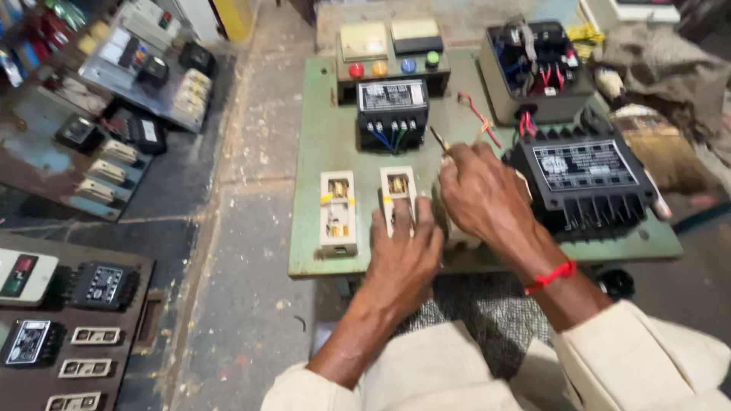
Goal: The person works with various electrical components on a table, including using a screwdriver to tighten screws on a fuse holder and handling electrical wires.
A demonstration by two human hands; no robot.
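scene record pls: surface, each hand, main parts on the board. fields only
surface: green painted metal board on a concrete floor
left hand: palm down, fingers on the middle cream ceramic fuse holder
right hand: grips a thin screwdriver, tip up; red thread on the wrist
left of hands: second cream fuse holder
behind: black contactor block with blue wires
right: large black ribbed unit

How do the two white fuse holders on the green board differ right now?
The left fuse holder lies untouched and fully visible, while the middle fuse holder has the left hand resting on its lower half. The left fuse holder shows a yellow band across it; the middle fuse holder's matching part is hidden by fingers. Both are white, upright rectangles with brass contacts, mounted side by side on the green board.
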